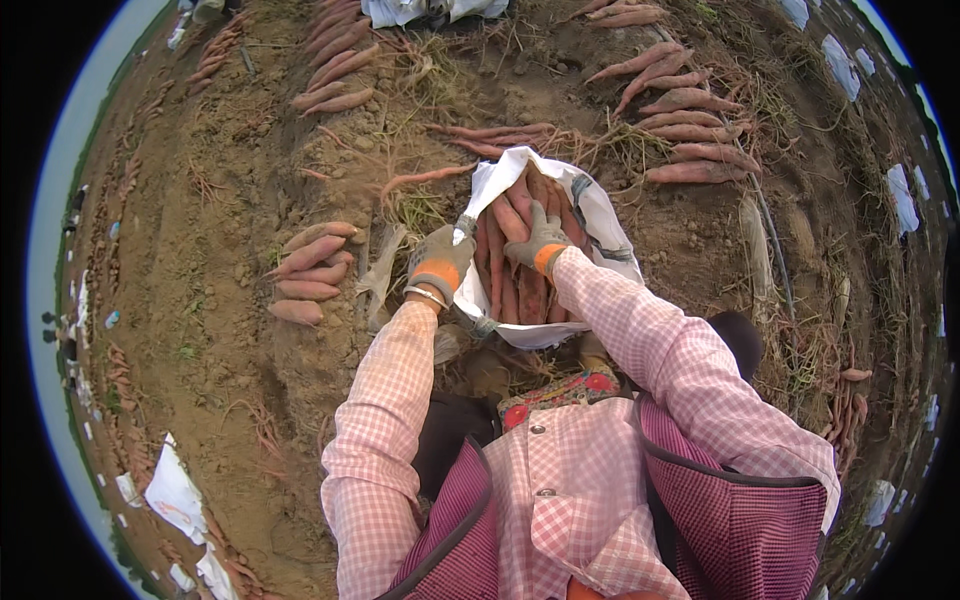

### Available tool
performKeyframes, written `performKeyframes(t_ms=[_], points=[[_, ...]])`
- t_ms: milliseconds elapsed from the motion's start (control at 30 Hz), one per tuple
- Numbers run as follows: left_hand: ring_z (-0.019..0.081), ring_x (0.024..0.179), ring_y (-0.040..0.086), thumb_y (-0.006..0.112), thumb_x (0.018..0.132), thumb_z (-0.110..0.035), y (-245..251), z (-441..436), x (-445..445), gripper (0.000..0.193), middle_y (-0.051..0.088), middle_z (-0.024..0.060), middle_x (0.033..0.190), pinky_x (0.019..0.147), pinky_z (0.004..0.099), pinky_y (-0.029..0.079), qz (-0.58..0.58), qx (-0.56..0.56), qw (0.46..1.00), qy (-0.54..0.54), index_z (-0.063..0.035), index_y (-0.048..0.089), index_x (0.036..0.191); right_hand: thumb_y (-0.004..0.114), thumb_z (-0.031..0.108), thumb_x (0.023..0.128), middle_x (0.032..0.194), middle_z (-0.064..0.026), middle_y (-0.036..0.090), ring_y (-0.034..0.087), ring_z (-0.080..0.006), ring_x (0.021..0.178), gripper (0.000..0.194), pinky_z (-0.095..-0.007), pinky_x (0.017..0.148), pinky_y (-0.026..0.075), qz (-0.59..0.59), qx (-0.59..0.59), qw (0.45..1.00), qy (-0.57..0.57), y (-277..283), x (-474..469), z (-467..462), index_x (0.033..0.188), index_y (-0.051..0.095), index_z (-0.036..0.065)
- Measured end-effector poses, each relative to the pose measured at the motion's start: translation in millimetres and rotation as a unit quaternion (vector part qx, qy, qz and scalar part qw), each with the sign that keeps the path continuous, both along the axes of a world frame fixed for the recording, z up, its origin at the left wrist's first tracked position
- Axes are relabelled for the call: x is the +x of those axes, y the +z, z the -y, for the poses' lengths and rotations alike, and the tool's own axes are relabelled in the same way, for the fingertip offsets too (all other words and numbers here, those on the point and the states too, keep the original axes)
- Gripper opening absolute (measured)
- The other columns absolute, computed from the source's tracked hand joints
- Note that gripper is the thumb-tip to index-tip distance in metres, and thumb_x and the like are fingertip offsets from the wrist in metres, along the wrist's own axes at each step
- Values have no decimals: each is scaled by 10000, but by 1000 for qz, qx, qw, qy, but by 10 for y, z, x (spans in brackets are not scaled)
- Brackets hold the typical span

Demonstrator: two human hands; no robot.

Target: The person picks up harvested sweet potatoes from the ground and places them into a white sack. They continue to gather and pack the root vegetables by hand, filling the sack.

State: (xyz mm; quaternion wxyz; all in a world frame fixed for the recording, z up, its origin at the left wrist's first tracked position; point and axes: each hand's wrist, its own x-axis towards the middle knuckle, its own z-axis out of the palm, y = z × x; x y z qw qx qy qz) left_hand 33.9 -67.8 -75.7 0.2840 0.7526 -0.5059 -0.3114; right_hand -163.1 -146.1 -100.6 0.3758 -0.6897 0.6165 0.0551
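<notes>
A white sack (611, 225) with its mouth spread wide stands on the soil before me, filled with long reddish sweet potatoes (532, 292) lying side by side. My left hand (441, 259), in a grey and orange work glove, grips the sack's rim at its left side. Inside the mouth, my right hand (538, 238), gloved alike, rests on the sweet potatoes with its fingers spread over the upper ones; whether it grasps one I cannot tell. A small pile of sweet potatoes (307, 274) lies on the ground left of the sack.
Rows of sweet potatoes lie at the upper left (337, 56) and upper right (694, 131). Thin roots (495, 135) and dry vines lie just beyond the sack. A plastic film strip (382, 270) is near my left hand. White sacks (176, 487) are scattered over the field.
</notes>
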Motion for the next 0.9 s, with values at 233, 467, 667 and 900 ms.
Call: performKeyframes(t_ms=[233, 467, 667, 900], points=[[300, 786, 633, 643, 888, -296, 383, -86, -79, 304, 682, 164, 838, 733, 433, 478, -90, 89, 992, -11, -18, 672, 1007, 703, 529, 826, 1462, -270, 445, 551, -403, 1292, 1102, -488, 1081, 434, -1, 4, 996, 92, -166, 341, -42, 1622, 27, 177], [215, 690, 538, 628, 912, -260, 565, -48, -94, 245, 602, 96, 741, 669, 401, 450, -132, 100, 986, -17, -18, 638, 951, 805, 451, 757, 1366, -290, 565, 558, -397, 1286, 1219, -403, 1063, 438, 64, 68, 987, 129, -123, 317, 362, 1624, 13, 124], [272, 763, 611, 636, 891, -311, 433, 5, -193, 324, 654, 147, 816, 728, 411, 482, -28, 110, 992, -54, -8, 663, 1001, 789, 341, 761, 1331, -255, 614, 585, -406, 1258, 1157, -407, 1028, 462, 109, 14, 994, 7, -593, 437, 556, 1616, 36, 135], [329, 917, 661, 624, 887, -442, 707, -57, 49, 495, 700, 163, 979, 854, 436, 503, -45, 133, 988, -61, -22, 665, 1145, 532, 453, 918, 1007, -351, 689, 693, -459, 973, 1001, -497, 902, 508, -19, -76, 990, 120, -836, 379, 363, 1594, -116, 101]])
